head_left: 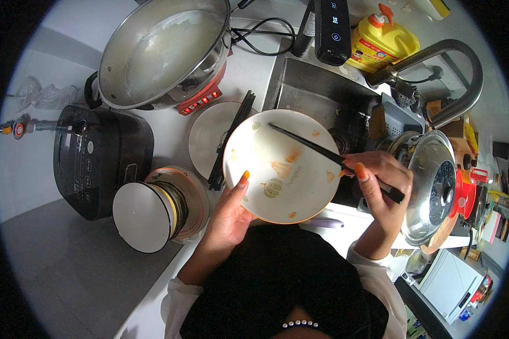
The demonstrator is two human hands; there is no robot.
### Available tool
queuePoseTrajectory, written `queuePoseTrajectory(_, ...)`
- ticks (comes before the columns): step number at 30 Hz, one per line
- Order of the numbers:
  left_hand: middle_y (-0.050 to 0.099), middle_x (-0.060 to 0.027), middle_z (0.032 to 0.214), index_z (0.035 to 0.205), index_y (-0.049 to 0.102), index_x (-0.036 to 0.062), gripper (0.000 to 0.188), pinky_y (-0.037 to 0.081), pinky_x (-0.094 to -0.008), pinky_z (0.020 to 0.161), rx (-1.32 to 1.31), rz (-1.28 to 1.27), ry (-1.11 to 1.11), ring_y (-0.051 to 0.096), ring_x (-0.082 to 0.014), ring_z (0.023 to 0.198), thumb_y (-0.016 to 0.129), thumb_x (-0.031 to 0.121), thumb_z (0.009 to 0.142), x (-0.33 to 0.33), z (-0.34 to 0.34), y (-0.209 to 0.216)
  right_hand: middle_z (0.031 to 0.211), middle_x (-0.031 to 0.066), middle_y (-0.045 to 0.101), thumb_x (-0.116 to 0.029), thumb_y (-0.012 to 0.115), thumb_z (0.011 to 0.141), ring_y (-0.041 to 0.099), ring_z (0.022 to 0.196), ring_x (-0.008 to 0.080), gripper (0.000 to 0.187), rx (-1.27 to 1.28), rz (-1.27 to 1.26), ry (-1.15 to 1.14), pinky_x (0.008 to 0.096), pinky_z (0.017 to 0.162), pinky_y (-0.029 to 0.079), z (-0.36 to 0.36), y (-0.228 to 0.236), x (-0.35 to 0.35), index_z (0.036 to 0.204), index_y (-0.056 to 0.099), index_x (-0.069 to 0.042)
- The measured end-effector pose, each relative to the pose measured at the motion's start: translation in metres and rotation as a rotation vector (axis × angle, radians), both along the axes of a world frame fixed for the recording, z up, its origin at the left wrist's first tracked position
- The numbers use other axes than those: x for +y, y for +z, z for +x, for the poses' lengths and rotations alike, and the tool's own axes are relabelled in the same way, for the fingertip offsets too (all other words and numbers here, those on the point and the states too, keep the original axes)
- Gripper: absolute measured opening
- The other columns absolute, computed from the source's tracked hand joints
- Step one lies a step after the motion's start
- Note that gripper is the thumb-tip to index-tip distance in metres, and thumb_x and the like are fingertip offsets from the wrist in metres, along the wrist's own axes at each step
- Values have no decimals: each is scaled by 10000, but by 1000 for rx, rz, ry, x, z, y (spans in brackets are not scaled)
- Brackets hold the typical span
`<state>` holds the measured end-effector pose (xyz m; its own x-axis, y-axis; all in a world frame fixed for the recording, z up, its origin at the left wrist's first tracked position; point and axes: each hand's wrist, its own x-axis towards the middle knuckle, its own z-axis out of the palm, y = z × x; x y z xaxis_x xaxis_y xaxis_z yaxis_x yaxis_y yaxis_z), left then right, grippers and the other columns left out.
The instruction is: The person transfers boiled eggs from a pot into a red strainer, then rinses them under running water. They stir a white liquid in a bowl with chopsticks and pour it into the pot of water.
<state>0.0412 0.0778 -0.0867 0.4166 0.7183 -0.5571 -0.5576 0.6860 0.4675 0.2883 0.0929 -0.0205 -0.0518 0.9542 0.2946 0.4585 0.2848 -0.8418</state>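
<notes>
My left hand (227, 217) grips the near left rim of a white bowl (246, 150), thumb inside and the other fingers hidden beneath. The bowl has an orange rim and pumpkin pictures, and is tilted so that its inside faces up toward me. In my right hand (385, 183) is a pair of black chopsticks (311, 142), closed together, their tips over the bowl's inside near its far side. Left of the bowl, more black chopsticks (223, 150) lie in a bundle across a white plate (201, 138).
A large steel pot (203, 79) with whitish liquid sits on a red cooker (201, 100). Below it stand a black appliance (104, 161) and stacked bowls (141, 217). A dark sink (300, 85), curved tap (475, 73), yellow pump bottle (379, 45) and lidded steel pot (430, 186) are right.
</notes>
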Motion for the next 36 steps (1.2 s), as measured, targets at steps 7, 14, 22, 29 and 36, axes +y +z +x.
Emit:
queuePoseTrajectory(7,450,-96,1321,1344,338,82,495,358,-405,994,-6,-10,23,448,-220,1199,450,334,933,2,-2,2,814,164,666,-45,639,778,641,740,253,109,55,26,8,306,694,493,5,-7,3,810,656,58)
queuePoseTrajectory(14,450,-100,1319,1337,347,62,476,354,-385,994,172,101,97,450,-210,1197,460,286,932,1,-2,-1,744,140,654,-101,635,804,608,652,196,156,-38,-120,-123,268,608,460,22,12,-7,806,667,52)
queuePoseTrajectory(22,435,-148,1295,1345,271,-24,532,349,-334,985,295,215,184,448,-191,1177,475,241,933,-3,-4,-10,781,118,651,-125,634,819,600,687,172,160,143,-86,-109,258,637,458,16,-19,5,842,674,28)
queuePoseTrajectory(29,401,-128,1346,1369,258,21,569,341,-367,1006,309,249,241,411,-216,1224,322,412,960,-6,-8,-14,744,104,651,-157,624,839,586,622,141,197,133,-215,-122,241,584,443,21,1,-3,804,668,31)
queuePoseTrajectory(36,395,-111,1357,1381,263,68,590,343,-393,1009,150,196,241,401,-230,1236,300,471,952,-1,0,-3,755,113,657,-126,628,822,601,685,172,173,152,-176,-196,258,644,451,4,-3,-3,816,664,44)
